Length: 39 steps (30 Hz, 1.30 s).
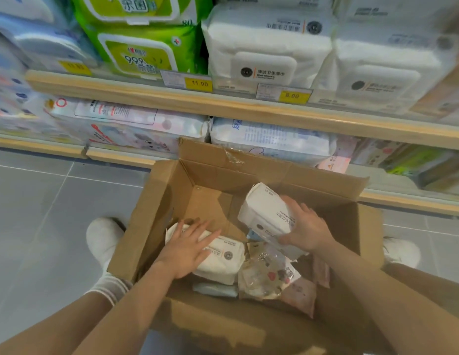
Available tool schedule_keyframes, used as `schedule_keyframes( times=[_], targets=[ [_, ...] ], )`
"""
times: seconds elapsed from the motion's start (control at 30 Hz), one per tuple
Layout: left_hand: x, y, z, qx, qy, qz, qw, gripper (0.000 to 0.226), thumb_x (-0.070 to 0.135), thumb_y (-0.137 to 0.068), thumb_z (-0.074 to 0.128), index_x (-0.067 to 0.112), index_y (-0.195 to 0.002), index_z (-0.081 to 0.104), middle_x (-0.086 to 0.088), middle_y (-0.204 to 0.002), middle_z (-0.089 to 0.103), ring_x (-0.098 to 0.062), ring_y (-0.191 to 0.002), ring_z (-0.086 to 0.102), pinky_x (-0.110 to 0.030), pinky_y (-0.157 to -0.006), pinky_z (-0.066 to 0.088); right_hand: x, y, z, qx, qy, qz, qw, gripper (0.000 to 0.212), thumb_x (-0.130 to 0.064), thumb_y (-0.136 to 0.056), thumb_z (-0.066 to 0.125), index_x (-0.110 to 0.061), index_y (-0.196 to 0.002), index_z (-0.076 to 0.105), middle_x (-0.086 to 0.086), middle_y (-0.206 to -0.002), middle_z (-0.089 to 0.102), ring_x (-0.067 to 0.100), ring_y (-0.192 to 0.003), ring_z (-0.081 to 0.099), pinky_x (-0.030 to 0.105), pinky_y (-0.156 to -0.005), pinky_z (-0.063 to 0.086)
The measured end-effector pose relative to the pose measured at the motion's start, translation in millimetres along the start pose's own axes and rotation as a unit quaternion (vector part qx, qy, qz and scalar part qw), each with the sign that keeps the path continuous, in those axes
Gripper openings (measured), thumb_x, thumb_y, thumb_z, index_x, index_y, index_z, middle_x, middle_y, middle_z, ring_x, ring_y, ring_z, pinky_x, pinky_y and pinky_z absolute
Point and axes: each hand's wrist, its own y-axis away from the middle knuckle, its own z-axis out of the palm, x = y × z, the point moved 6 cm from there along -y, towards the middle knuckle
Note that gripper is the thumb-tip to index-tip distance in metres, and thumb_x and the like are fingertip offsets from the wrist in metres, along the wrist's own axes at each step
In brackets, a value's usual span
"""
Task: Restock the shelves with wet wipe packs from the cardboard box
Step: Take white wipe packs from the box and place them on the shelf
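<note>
An open cardboard box [162, 201] stands on the floor in front of the shelves. My right hand [306, 228] grips a white wet wipe pack [264, 211], tilted and lifted inside the box. My left hand [190, 248] lies flat, fingers straight, on a second white wet wipe pack [220, 262] lying in the box. Below them sit several smaller packets in clear and pink wrapping [274, 275]. Matching white packs [267, 47] are stacked on the upper shelf [146, 94] above a yellow 8.90 price tag [292, 96].
Green wipe packs [144, 47] stand left of the white ones above an 11.90 tag. The lower shelf holds pink and blue printed packs [269, 139]. My white shoes [103, 239] flank the box on the grey tiled floor [44, 201].
</note>
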Motion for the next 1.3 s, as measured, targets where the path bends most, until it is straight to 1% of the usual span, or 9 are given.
schedule_keyframes(
  times=[0.1, 0.2, 0.27, 0.33, 0.5, 0.67, 0.83, 0.97, 1.3],
  targets=[
    [-3, -7, 4, -0.024, 0.003, 0.008, 1.0, 0.08, 0.08, -0.07, -0.002, 0.046, -0.141, -0.018, 0.003, -0.159, -0.008, -0.016, -0.145, -0.009, -0.047, -0.113, -0.013, 8, -3, 10, -0.022, -0.007, 0.016, 1.0, 0.106, -0.039, -0.061, 0.08, -0.046, -0.142, 0.012, 0.0, -0.119, 0.047, 0.027, -0.113, 0.044, 0.046, -0.096, 0.04],
    [-5, -9, 11, -0.074, -0.003, 0.036, 0.997, 0.108, 0.092, -0.059, 0.032, 0.045, -0.14, -0.023, 0.003, -0.158, -0.014, -0.019, -0.144, -0.011, -0.051, -0.114, -0.01, 17, -6, 23, -0.036, -0.027, 0.037, 0.998, 0.106, -0.039, -0.059, 0.08, -0.046, -0.141, 0.014, -0.001, -0.117, 0.046, 0.026, -0.113, 0.046, 0.046, -0.095, 0.042],
    [-5, -8, 13, -0.091, -0.025, 0.054, 0.994, 0.124, 0.08, -0.057, 0.06, 0.043, -0.142, -0.023, 0.002, -0.157, -0.017, -0.022, -0.144, -0.01, -0.053, -0.114, -0.005, 23, -8, 32, -0.046, -0.04, 0.046, 0.997, 0.105, -0.038, -0.06, 0.081, -0.045, -0.141, 0.015, 0.0, -0.118, 0.047, 0.027, -0.113, 0.047, 0.045, -0.093, 0.044],
    [-3, -9, 12, -0.089, -0.051, 0.064, 0.993, 0.123, 0.068, -0.061, 0.067, 0.042, -0.142, -0.021, -0.001, -0.158, -0.01, -0.024, -0.144, -0.002, -0.053, -0.114, 0.001, 28, -9, 37, -0.048, -0.047, 0.051, 0.996, 0.104, -0.037, -0.061, 0.081, -0.043, -0.141, 0.015, 0.002, -0.12, 0.047, 0.028, -0.115, 0.047, 0.046, -0.094, 0.043],
    [2, -18, -2, -0.087, -0.045, 0.067, 0.993, 0.099, 0.064, -0.069, 0.062, 0.035, -0.146, 0.007, -0.004, -0.14, 0.033, -0.024, -0.127, 0.031, -0.046, -0.107, 0.019, 26, -12, 37, -0.047, -0.055, 0.044, 0.996, 0.104, -0.037, -0.061, 0.082, -0.042, -0.142, 0.017, 0.002, -0.122, 0.047, 0.027, -0.116, 0.045, 0.045, -0.095, 0.043],
    [20, -11, -22, -0.063, -0.079, 0.067, 0.993, 0.089, 0.057, -0.072, 0.062, 0.032, -0.145, 0.016, -0.008, -0.139, 0.035, -0.026, -0.127, 0.031, -0.044, -0.104, 0.022, 24, -1, 17, -0.058, -0.078, 0.025, 0.995, 0.106, -0.033, -0.058, 0.084, -0.04, -0.142, 0.02, 0.001, -0.124, 0.046, 0.025, -0.114, 0.048, 0.037, -0.09, 0.042],
    [29, 7, -80, -0.008, -0.092, 0.05, 0.994, 0.09, 0.069, -0.072, 0.054, 0.033, -0.145, 0.016, -0.005, -0.135, 0.038, -0.023, -0.124, 0.033, -0.041, -0.1, 0.023, 9, 27, -32, -0.044, -0.032, -0.033, 0.998, 0.106, -0.038, -0.052, 0.082, -0.045, -0.139, 0.02, 0.002, -0.121, 0.048, 0.025, -0.11, 0.049, 0.035, -0.086, 0.042],
    [22, 38, -143, 0.064, -0.079, 0.015, 0.995, 0.107, 0.084, -0.049, 0.025, 0.036, -0.144, 0.016, -0.001, -0.131, 0.041, -0.022, -0.121, 0.035, -0.041, -0.101, 0.024, -12, 59, -90, -0.003, -0.009, -0.065, 0.998, 0.109, -0.043, -0.051, 0.08, -0.042, -0.14, 0.018, 0.0, -0.125, 0.048, 0.024, -0.111, 0.048, 0.041, -0.091, 0.045],
    [-5, 118, -279, 0.252, -0.088, -0.032, 0.963, 0.108, 0.081, -0.048, 0.034, 0.034, -0.144, 0.026, 0.001, -0.123, 0.049, -0.023, -0.116, 0.044, -0.04, -0.094, 0.027, -93, 111, -254, 0.143, 0.091, -0.162, 0.972, 0.106, -0.036, -0.059, 0.084, -0.034, -0.143, 0.019, 0.004, -0.136, 0.044, 0.027, -0.119, 0.045, 0.042, -0.095, 0.042]
  ],
)
